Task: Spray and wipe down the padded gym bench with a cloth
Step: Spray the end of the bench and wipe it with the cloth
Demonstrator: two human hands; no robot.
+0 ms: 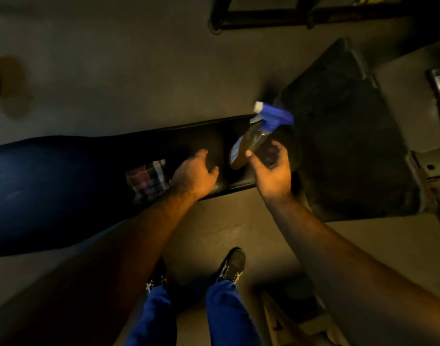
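Floor point(119, 71): dull grey, dimly lit; a brownish stain near the left edge; a dark mat point(346, 136) lies on it at the right.
Bench point(64, 186): long, black, padded; runs from the left edge toward the middle of the view; its near end stops just short of the mat; surface glossy, with a faint bluish sheen at the left.
Cloth point(147, 179): checked, in pale and reddish squares; lies crumpled on the bench top, just left of the left hand; blurred, so the weave cannot be read.
Left hand point(195, 174): palm down over the bench pad near its end; fingers loosely spread and released, grasping nothing; whether it touches the pad cannot be told.
Right hand point(271, 168): raised beside the bench end, palm turned up; fingers curled loosely and apart; thumb tip close to the bottle's side; whether any finger grips the bottle cannot be told.
Spray bottle point(249, 146): clear body with brownish liquid; white label near the base; blue trigger head with a white nozzle; tilted, head up and to the right, base down toward the bench; sits just above the right hand, between the 2 hands; blurred.
Legs: 2, in blue trousers point(224, 315); black shoes point(232, 265) with pale markings; standing on the floor at the near side of the bench.
Frame point(264, 18): dark metal bars at the top of the view; detail too dark to tell.
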